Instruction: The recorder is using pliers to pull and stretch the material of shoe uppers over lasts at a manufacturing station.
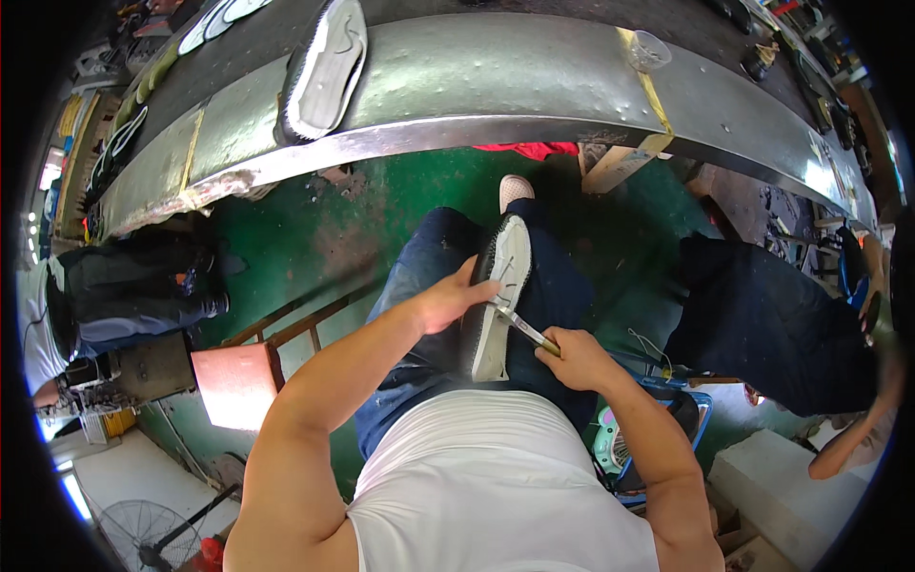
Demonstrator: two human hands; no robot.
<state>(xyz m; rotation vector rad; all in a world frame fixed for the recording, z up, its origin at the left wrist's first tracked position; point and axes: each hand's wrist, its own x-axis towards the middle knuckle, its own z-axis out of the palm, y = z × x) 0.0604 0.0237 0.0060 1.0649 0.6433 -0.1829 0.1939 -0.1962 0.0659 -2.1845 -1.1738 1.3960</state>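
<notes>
Across my thighs lies a dark shoe upper [512,267], its pale grey underside facing up and a row of light stitches along its rim. My left hand [452,297] is closed around its left side, with the thumb over the pale underside. In my right hand [579,360] is a slim metal hand tool [522,326] with a tan-brown handle end. The tool's tip touches or nearly touches the underside beside my left thumb. The exact shape of that tip is too small to tell. A similar shoe upper [329,76] rests underside up on the bench.
A metal-covered bench [496,71] curves across the front, bearing a clear plastic cup [649,51]. A wooden bench leg [620,164] stands below it. To the left is a pink-topped stool [235,386]. Other people sit at both sides; a standing fan [152,534] is lower left.
</notes>
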